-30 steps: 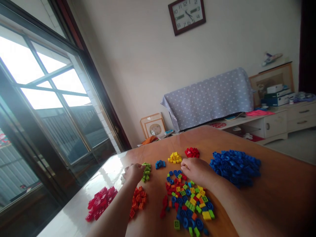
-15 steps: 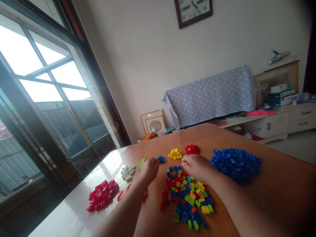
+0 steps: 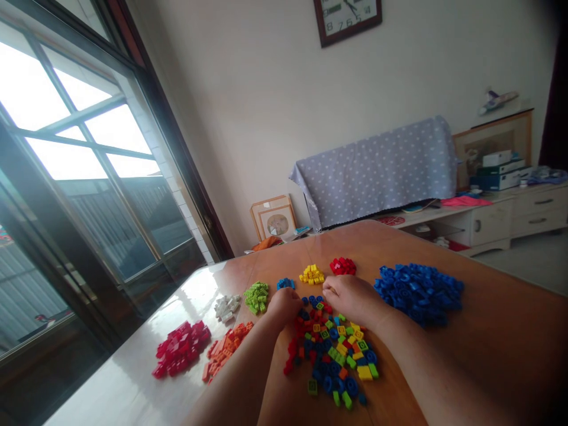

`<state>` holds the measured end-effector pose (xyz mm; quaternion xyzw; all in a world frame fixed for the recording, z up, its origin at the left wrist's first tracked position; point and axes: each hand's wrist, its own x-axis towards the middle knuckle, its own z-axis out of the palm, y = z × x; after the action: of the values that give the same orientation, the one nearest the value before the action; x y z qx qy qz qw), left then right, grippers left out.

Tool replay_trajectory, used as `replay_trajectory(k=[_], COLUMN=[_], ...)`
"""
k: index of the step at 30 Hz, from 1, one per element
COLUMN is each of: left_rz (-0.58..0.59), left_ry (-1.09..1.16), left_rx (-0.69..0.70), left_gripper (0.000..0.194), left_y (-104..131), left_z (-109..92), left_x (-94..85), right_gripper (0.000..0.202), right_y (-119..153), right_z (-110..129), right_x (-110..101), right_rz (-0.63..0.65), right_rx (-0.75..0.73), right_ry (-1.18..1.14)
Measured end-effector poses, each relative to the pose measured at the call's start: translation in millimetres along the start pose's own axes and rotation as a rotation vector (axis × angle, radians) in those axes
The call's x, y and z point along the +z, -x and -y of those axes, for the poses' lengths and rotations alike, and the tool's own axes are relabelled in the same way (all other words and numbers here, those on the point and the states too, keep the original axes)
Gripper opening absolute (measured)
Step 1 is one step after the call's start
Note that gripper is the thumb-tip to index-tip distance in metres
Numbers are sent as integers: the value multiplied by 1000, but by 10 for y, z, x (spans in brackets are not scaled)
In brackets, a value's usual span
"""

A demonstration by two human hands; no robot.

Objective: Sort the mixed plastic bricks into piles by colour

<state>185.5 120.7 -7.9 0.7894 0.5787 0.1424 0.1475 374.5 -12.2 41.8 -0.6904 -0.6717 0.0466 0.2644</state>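
Note:
My left hand (image 3: pixel 287 306) is closed at the upper left edge of a mixed pile of toy building bricks (image 3: pixel 339 349), just in front of a small light-blue brick pile (image 3: pixel 286 283). Its fingertips are turned away, so anything in them is hidden. My right hand (image 3: pixel 350 294) is closed above the far end of the mixed pile, with thumb and fingers pinched together. Whatever it grips is too small to make out. Beyond it sit a yellow brick pile (image 3: pixel 312 274) and a red brick pile (image 3: pixel 343 266).
Around the wooden table (image 3: pixel 497 355) lie a large blue pile (image 3: pixel 419 294), a green pile (image 3: pixel 256 297), a white pile (image 3: pixel 226 308), an orange pile (image 3: pixel 226 349) and a dark pink pile (image 3: pixel 181 349). A cabinet (image 3: pixel 490 225) stands behind, with glass doors at the left.
My left hand has moved right, from the green pile to the mixed pile, uncovering the green and orange bricks. My right hand has stayed nearly in place. The view has shifted slightly.

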Motion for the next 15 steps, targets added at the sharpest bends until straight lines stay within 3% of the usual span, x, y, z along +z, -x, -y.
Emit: replay_trajectory(k=[6,15], left_rz=[-122,-317], left_ry=[-21,0], left_rx=[5,-190], left_gripper=[13,16], left_y=[32,-127], left_z=[160,814], left_x=[-124,-733], right_gripper=[24,24], right_y=[4,10], right_z=[-8,21], right_x=[-6,-25], right_rz=[-7,-4], right_rx=[-18,-6], right_ry=[3,-3])
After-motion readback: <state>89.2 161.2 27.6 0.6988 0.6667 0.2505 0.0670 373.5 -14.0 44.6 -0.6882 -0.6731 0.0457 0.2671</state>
